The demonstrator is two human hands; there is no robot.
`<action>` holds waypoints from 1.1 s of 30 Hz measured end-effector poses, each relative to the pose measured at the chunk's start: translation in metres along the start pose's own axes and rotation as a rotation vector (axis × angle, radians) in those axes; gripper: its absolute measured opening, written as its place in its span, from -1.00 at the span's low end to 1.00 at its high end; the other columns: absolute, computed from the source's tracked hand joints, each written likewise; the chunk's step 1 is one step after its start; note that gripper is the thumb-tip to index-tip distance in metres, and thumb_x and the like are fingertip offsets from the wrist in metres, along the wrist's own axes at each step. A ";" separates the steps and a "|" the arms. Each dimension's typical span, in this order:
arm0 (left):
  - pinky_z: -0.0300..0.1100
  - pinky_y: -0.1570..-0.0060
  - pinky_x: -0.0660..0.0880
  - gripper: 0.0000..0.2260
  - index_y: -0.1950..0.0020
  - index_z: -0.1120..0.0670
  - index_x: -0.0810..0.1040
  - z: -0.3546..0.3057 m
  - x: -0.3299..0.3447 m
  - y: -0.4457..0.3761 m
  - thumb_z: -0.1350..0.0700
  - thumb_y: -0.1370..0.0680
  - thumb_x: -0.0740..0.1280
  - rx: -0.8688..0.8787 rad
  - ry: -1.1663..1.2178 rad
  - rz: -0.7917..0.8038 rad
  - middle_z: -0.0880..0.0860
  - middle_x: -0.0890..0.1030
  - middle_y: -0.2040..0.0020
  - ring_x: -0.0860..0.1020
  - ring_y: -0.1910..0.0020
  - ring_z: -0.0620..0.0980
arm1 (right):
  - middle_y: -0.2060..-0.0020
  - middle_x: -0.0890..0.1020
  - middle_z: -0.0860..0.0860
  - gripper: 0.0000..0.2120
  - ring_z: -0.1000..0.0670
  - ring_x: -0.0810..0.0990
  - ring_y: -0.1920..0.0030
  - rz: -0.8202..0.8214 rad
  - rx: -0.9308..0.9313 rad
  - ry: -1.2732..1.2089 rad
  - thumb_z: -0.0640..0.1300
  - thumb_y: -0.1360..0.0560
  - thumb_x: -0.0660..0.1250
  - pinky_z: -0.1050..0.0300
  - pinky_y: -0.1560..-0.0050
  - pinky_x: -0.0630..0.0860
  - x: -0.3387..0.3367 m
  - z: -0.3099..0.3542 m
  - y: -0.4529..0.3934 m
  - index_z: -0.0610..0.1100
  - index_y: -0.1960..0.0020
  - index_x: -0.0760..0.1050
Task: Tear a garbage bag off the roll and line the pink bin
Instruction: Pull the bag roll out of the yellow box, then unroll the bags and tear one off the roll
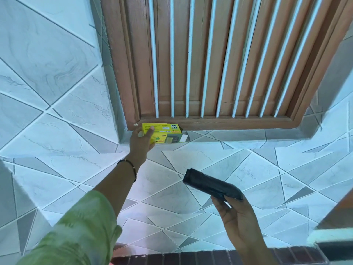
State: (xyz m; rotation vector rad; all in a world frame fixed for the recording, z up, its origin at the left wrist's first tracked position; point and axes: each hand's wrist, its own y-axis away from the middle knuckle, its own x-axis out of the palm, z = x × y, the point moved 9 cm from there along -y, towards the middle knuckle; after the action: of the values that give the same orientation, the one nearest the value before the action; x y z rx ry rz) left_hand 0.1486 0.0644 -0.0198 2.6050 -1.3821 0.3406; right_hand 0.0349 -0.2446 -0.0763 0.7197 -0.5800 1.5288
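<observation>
Left hand [141, 139] gripping yellow box [164, 134] on window ledge [210, 125], right hand [236, 217] pinching black bag roll [211, 184]

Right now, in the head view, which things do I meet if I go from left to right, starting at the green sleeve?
Green sleeve → left hand gripping the yellow box on the window ledge → black garbage bag roll → right hand holding that roll.

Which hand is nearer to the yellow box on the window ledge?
Left. The left hand grips the yellow box; the right hand is lower, well apart, holding a black bag roll.
</observation>
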 end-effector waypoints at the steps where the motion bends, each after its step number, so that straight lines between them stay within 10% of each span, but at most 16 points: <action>1: -0.12 0.13 0.58 -0.73 -0.13 0.04 0.44 0.003 0.006 -0.010 0.05 -0.48 0.41 -0.017 -0.006 -0.006 0.05 0.49 -0.08 0.52 0.05 0.04 | 0.22 0.68 -0.13 -0.73 -0.09 0.69 0.22 0.007 0.004 0.003 -0.39 -0.27 0.27 0.13 0.20 0.65 0.000 -0.002 -0.002 -0.28 0.03 0.48; 10: 0.08 -0.11 0.56 -0.50 -0.02 0.03 0.46 0.018 0.013 -0.052 -0.17 -0.24 0.54 0.020 -0.215 -0.075 0.04 0.59 0.16 0.56 0.08 0.14 | 0.13 0.65 -0.20 -0.66 -0.14 0.69 0.21 -0.023 0.064 -0.021 -0.48 -0.34 0.20 0.09 0.23 0.65 -0.012 -0.008 -0.010 -0.32 -0.09 0.45; 16: -0.03 -0.29 0.33 -0.35 -0.39 0.17 0.31 0.003 0.015 -0.042 0.02 -0.39 0.47 0.143 -0.667 -0.226 0.30 0.34 -0.33 0.35 -0.32 0.27 | 0.17 0.68 -0.20 -0.14 -0.19 0.69 0.18 -0.066 0.085 -0.022 -0.22 0.23 0.68 0.05 0.23 0.64 -0.020 -0.012 -0.009 -0.34 -0.03 0.47; 23: 0.00 -0.41 0.12 -0.30 -0.43 0.27 0.19 0.005 0.010 -0.006 0.07 -0.42 0.45 0.214 -0.715 -0.268 0.25 0.18 -0.44 0.17 -0.42 0.26 | 0.11 0.66 -0.23 -0.25 -0.20 0.69 0.16 -0.046 0.097 -0.028 -0.28 0.10 0.66 0.02 0.19 0.65 -0.024 -0.017 0.007 -0.33 -0.04 0.47; 29: -0.15 -0.29 0.39 -0.81 -0.08 -0.08 0.57 0.060 0.031 0.122 -0.08 -0.51 0.32 0.173 -0.605 0.402 -0.07 0.60 -0.16 0.52 -0.23 -0.07 | 0.09 0.62 -0.21 -0.68 -0.21 0.62 0.02 -0.041 0.119 0.133 -0.59 -0.40 0.16 -0.02 0.08 0.66 -0.023 -0.022 0.011 -0.28 -0.01 0.48; 33: -0.27 -0.19 0.42 -0.44 -0.23 -0.20 0.43 0.090 0.031 0.210 -0.36 -0.29 0.35 0.284 -0.904 0.703 -0.23 0.52 -0.17 0.49 -0.15 -0.22 | 0.17 0.65 -0.12 -0.73 -0.15 0.60 0.03 -0.109 0.125 0.286 -0.49 -0.44 0.23 -0.02 0.03 0.64 -0.025 -0.029 0.024 -0.18 0.07 0.55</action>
State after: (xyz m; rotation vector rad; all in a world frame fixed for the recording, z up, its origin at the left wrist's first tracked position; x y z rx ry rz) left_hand 0.0018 -0.0995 -0.0879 2.4478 -2.6933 -0.7233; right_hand 0.0082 -0.2420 -0.1127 0.6026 -0.2299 1.5413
